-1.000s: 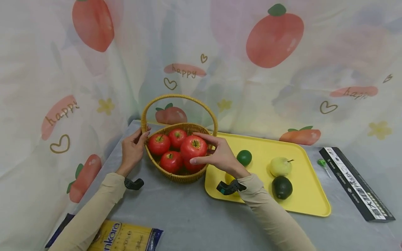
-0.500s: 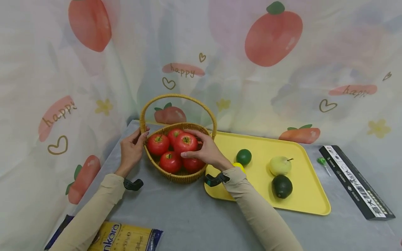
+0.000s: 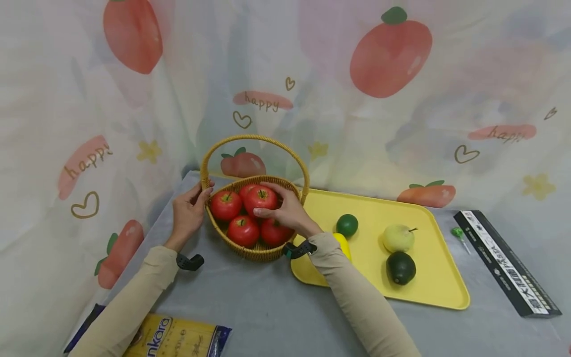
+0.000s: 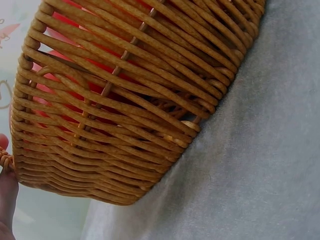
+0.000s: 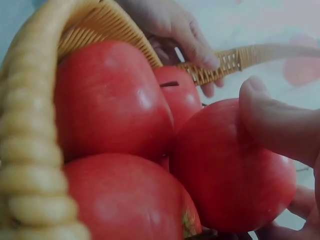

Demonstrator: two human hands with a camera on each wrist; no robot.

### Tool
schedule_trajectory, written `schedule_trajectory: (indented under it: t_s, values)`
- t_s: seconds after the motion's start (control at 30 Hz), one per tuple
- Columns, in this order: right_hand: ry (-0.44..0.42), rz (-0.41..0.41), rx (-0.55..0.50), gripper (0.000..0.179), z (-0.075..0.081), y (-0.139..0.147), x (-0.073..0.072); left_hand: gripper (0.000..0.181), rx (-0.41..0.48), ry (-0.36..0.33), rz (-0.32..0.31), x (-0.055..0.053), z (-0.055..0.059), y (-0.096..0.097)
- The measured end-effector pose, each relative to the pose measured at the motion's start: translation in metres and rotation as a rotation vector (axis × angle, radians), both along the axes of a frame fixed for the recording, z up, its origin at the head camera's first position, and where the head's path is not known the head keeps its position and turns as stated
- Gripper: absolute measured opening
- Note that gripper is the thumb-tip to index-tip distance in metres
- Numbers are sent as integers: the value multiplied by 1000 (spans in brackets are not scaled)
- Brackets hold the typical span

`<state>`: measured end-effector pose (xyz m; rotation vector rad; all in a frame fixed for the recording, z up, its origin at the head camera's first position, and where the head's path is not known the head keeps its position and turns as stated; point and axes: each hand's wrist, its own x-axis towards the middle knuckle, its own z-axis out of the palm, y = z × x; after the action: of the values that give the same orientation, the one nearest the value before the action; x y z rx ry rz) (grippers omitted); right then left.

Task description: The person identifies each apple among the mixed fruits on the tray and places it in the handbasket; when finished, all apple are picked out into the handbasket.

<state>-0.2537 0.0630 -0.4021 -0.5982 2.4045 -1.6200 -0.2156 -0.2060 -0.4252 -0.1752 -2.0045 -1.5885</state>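
Observation:
A woven basket (image 3: 253, 254) with a tall arched handle holds several red apples, among them a front apple (image 3: 243, 231). My left hand (image 3: 187, 214) pinches the left foot of the handle at the rim, as the right wrist view also shows. My right hand (image 3: 291, 210) holds an upper apple (image 3: 260, 198) between thumb and fingers, inside the basket on top of the others. In the right wrist view the held apple (image 5: 227, 167) touches its neighbours, and the thumb (image 5: 280, 122) lies over it. The left wrist view shows mostly the basket's wicker side (image 4: 115, 120).
Right of the basket lies a yellow tray (image 3: 428, 277) bearing a green lime-like fruit (image 3: 347, 225), a pale pear (image 3: 398, 238), a dark avocado (image 3: 400, 267) and a partly hidden yellow thing (image 3: 342, 244). A black box (image 3: 508, 263), green-headed stick (image 3: 458, 233) and pasta pack (image 3: 183, 337) lie around.
My right hand has moved left and slightly up with the apple, settling it further into the basket among the others. The left hand has stayed at the handle.

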Motion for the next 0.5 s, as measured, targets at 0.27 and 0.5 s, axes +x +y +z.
schedule_trajectory:
  t_s: [0.27,0.5]
  values:
    - [110,12,74,73,-8,2,-6,31,-32,-13,8,0,-1,1]
    - [130,37,64,75,-8,3,-5,32,-44,-14,12,1,-1,1]
